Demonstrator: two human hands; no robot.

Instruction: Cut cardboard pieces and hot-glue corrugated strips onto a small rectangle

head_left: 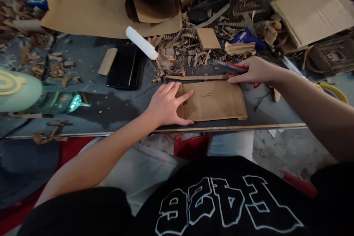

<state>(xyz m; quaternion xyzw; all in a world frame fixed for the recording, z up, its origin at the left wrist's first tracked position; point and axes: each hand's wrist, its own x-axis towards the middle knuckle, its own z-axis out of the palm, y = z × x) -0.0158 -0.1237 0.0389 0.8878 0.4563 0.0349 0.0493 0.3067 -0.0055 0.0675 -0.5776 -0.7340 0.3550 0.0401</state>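
Observation:
A flat brown cardboard piece (214, 99) lies near the table's front edge, creased at its ends. My left hand (170, 105) presses on its left end with the fingers spread. In my right hand (250, 70) is a pair of red-handled scissors (233, 68), its grey blades pointing left above the cardboard's far edge. The fingertips of that hand touch the cardboard's far right corner. Along the far edge runs a narrow cardboard strip (197, 77).
Cardboard scraps (177, 49) heap up behind, with a rolled cardboard sheet (151, 3) and a blue glue gun (249, 38). A white tube (141, 42) and a black phone (123, 67) lie left of centre. At far left is a pale green bottle (20, 90); right, yellow tape (333, 92).

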